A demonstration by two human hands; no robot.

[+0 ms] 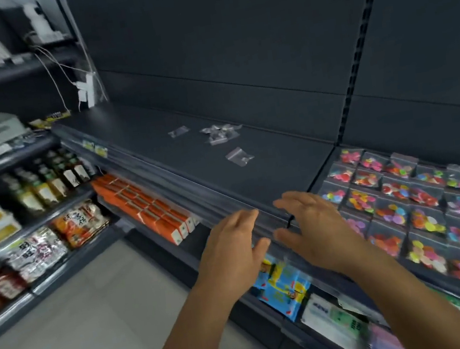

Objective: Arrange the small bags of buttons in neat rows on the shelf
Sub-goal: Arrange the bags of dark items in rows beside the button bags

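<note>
Several small clear bags of coloured buttons (422,206) lie in rows on the right section of the dark shelf (266,169). On the left section lie a few empty-looking clear bags: one single (178,131), a loose heap (220,133) and one nearer (239,156). My left hand (232,251) and my right hand (316,230) hover side by side at the shelf's front rail, fingers straight, palms facing each other, holding nothing.
Below the rail sit orange boxes (151,209), a blue and yellow packet (282,285) and white packs (338,324). To the left stand shelves with bottles (46,182) and snack packets (79,225). Cables and white plugs (86,91) hang at the shelf's far left corner.
</note>
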